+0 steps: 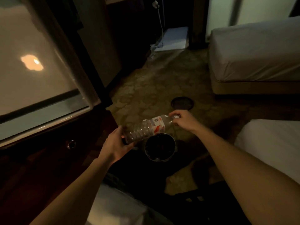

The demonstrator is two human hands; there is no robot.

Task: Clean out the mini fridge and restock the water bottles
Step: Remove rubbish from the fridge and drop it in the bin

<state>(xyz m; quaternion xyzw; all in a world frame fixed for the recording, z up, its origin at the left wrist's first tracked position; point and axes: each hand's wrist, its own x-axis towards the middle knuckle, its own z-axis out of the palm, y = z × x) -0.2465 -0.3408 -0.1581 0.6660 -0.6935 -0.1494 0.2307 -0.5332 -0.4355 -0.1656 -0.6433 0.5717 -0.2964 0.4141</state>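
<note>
Bottle [146, 127], clear plastic, labelled: being gripped at base by left hand [116, 143], cap end being pinched by right hand [183, 120], tilted above round bin [159, 147] on patterned carpet [154, 88].

A glass-covered tabletop [32, 78] fills the upper left, catching the reflection of a lamp, and below it a dark wooden drawer front carries a round metal pull [71, 144]. The patterned carpet [159, 82] runs between this furniture and two beds with pale sheets, one at the upper right [256, 52] and one at the right edge [272, 146]. On the carpet stand a round bin [159, 147] with a dark liner and, further off, a flat dark disc [182, 103].
</note>
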